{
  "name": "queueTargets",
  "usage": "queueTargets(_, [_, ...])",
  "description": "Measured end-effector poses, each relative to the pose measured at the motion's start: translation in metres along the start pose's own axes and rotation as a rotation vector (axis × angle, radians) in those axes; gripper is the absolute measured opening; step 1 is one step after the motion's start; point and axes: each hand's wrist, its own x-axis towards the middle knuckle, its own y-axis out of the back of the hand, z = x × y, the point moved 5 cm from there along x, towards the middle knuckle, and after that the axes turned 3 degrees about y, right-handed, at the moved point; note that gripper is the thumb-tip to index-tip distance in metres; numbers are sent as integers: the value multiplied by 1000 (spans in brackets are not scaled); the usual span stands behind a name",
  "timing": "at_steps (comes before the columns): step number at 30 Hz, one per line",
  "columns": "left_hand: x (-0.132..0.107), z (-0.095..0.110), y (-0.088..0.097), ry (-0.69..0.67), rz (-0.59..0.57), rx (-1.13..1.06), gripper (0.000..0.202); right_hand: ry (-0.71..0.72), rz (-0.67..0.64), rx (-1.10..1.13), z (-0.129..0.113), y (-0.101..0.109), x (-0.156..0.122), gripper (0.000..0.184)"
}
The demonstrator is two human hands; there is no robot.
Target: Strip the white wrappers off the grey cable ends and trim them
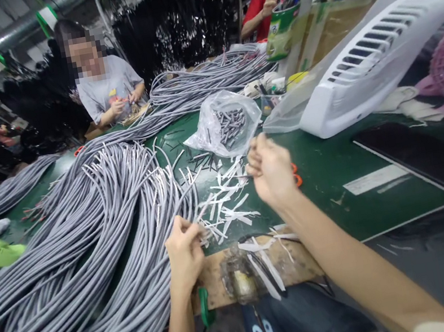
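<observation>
My left hand (184, 252) is closed in a pinch at the right edge of a large bundle of grey cables (126, 206). A thin, pale cable end seems to come out between its fingertips, though it is small and blurred. My right hand (271, 171) is closed and raised over the green table, just in front of a clear plastic bag (234, 124) of short grey pieces. What its fingers hold, if anything, is hidden by blur. Orange loops (296, 174), like scissor handles, show beside its wrist. White strips (229, 205) lie scattered between both hands.
A wooden board (212, 282) with a metal fixture (242, 282) sits at the near edge. A white fan-like housing (375, 59), a dark mat (427, 158) and a green can (282, 35) are on the right. Two co-workers sit across the table.
</observation>
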Motion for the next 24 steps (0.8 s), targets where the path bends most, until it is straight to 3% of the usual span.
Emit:
queueTargets(1, [0,-2,6,28,52,-155,21,-36,-38,-11,2,-3,-2,35])
queueTargets(3, [-2,-7,14,115,144,-476,22,-210,-376,-42,15,-25,-17,38])
queueTargets(6, [-7,-12,16,247,157,-808,28,-317,-828,-6,27,-57,-53,64])
queueTargets(8, [-10,-12,15,296,138,-898,31,-368,-951,52,33,-68,-69,71])
queueTargets(10, [-11,-13,13,329,141,-944,34,-407,-927,89,39,-73,-74,62])
queueTargets(13, [-11,-17,12,374,206,-972,39,-388,-726,47,46,-71,-72,46])
queueTargets(17, [-7,-23,12,416,322,-956,43,-268,-500,-28,43,-65,-68,44])
queueTargets(21, [-3,-29,11,461,386,-922,42,-179,-441,-42,33,-63,-69,46])
queueTargets(24, [-2,-32,11,488,408,-896,45,-203,-412,-30,37,-61,-66,45])
